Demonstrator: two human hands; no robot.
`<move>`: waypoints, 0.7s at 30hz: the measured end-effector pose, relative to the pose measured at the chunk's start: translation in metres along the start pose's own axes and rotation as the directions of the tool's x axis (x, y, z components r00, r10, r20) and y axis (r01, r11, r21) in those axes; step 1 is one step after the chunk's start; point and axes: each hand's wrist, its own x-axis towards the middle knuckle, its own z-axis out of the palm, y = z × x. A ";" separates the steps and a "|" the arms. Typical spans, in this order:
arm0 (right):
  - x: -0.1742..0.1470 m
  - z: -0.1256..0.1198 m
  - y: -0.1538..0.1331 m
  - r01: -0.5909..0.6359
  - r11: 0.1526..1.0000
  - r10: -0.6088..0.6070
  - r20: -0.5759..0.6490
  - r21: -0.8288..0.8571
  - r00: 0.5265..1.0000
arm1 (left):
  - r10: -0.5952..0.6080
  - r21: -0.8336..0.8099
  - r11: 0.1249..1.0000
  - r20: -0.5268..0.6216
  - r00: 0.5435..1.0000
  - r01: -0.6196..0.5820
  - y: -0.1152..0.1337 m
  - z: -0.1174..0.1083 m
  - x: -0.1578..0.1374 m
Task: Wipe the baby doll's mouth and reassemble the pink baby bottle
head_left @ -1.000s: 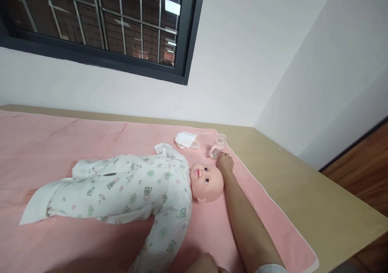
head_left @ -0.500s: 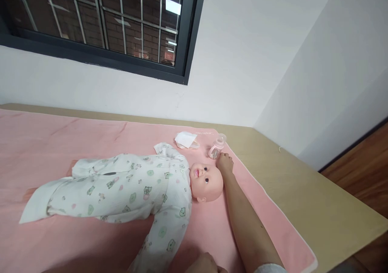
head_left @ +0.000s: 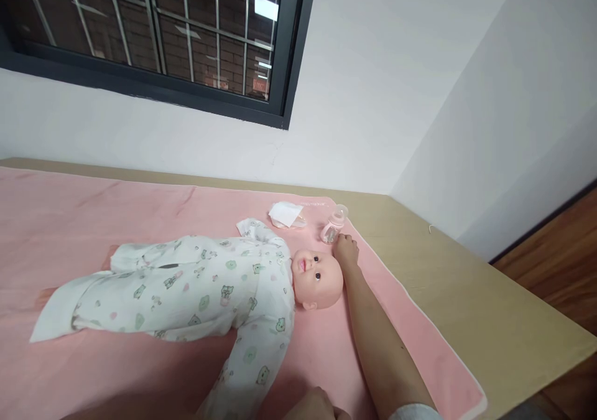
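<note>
My right hand (head_left: 346, 250) lies on the pink mat (head_left: 140, 208), fingers loosely spread and holding nothing, its tips just beside the bottle (head_left: 333, 225). The bottle stands near the mat's far corner, beyond the doll (head_left: 209, 289), whose head lies right against my forearm. A folded white cloth (head_left: 285, 214) sits left of the bottle. My left hand (head_left: 317, 406) is at the bottom edge, by the doll's sleeve; I cannot tell whether it grips anything. The table (head_left: 489, 308) runs bare to the right.

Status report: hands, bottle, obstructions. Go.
Right hand stretched out beside baby bottle, grip unclear. Left hand low at frame edge, near doll. Nothing between hand and bottle.
</note>
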 end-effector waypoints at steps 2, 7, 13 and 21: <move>0.001 0.001 0.000 -0.001 1.000 0.001 0.000 0.002 1.000 | -0.042 0.005 0.999 -0.046 0.998 0.042 0.001 0.006 0.001; 0.003 0.003 0.001 -0.007 1.000 0.007 0.000 0.008 1.000 | -0.050 -0.007 0.999 -0.060 0.997 0.050 0.001 0.016 -0.002; 0.004 0.005 0.004 -0.010 0.999 0.010 -0.007 0.037 1.000 | -0.034 -0.041 0.999 0.001 0.999 0.035 -0.002 0.019 0.000; 0.003 0.003 0.004 -0.021 0.997 0.021 -0.008 0.071 1.000 | -0.076 -0.073 0.994 0.020 0.997 0.077 0.000 0.023 0.002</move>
